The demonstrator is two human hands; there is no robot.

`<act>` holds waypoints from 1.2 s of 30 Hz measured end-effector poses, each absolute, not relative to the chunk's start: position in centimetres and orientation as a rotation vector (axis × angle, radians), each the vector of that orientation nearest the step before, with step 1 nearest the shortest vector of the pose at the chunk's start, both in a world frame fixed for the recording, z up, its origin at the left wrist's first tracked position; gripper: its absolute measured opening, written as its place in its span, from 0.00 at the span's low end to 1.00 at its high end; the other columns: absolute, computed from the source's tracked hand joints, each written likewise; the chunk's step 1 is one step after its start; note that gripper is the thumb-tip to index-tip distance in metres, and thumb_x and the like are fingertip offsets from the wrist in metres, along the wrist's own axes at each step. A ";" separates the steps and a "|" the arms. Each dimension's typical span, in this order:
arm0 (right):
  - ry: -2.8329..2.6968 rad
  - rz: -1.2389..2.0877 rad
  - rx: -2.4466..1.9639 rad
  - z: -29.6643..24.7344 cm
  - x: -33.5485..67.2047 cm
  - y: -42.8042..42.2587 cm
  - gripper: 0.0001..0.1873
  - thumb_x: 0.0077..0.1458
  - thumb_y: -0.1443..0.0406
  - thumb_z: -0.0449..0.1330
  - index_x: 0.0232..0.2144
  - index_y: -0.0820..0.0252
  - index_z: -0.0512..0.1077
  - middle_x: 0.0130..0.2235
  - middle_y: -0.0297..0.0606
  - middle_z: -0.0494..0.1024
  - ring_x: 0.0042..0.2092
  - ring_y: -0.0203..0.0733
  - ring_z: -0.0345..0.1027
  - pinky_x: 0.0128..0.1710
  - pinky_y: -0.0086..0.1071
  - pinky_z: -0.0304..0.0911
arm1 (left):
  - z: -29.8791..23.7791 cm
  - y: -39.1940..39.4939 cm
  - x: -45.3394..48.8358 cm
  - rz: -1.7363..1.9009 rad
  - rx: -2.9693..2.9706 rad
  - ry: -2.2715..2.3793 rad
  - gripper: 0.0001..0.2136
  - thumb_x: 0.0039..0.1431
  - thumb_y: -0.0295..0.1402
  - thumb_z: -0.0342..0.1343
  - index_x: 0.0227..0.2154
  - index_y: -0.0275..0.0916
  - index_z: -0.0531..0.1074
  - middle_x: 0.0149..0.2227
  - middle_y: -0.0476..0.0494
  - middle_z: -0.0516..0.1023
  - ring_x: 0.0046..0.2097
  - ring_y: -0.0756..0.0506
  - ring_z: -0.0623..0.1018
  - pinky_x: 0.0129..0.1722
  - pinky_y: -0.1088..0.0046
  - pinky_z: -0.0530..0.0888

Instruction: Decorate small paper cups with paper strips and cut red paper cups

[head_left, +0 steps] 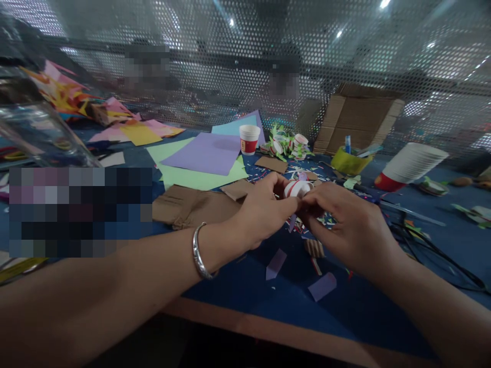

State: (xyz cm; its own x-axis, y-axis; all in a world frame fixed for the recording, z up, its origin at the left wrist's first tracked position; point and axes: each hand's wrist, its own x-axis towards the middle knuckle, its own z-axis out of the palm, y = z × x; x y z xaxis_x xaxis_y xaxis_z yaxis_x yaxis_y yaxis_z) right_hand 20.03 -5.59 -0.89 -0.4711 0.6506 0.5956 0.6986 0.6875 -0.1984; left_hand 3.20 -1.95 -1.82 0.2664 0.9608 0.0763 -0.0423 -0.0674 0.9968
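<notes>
A short white piece with red bands, which looks like part of a cut paper cup point(297, 189), is between my hands above the table. My left hand point(264, 209), with a silver bangle at the wrist, holds it from the left with thumb and fingers. From the right, my right hand point(341, 217) pinches its near edge; those fingertips are partly hidden. A bit of purple paper shows just under the fingers. Purple paper strips point(322, 286) and a small striped cardboard piece point(314, 248) lie on the blue table below.
Behind my hands are coloured paper sheets point(203, 153), a paper cup point(249, 139), green-trimmed paper pieces point(284, 143) and scraps. Cardboard point(192, 204) lies left. A cup stack point(414, 163), yellow container point(351, 161) and black cable point(452, 255) are right. A perforated screen point(230, 87) stands behind.
</notes>
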 end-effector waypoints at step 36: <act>-2.263 -0.052 -1.061 -0.8 20.2 -5.5 0.05 0.60 0.73 0.59 0.35 0.60 0.72 0.36 0.40 0.75 0.37 0.44 0.69 0.36 0.38 0.63 | -1.9 -2.3 3.5 0.993 1.120 0.855 0.10 0.57 0.19 0.55 0.39 0.39 0.70 0.35 0.50 0.74 0.36 0.51 0.72 0.36 0.75 0.67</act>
State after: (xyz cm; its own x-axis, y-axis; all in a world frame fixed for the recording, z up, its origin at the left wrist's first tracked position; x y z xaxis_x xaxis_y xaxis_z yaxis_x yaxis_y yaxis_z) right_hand 20.21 -5.45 -0.84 -0.4765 0.6795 0.5579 0.7044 0.6748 -0.2202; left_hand 3.51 -2.30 -1.90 0.3344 0.9406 -0.0589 -0.1981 0.1313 0.9713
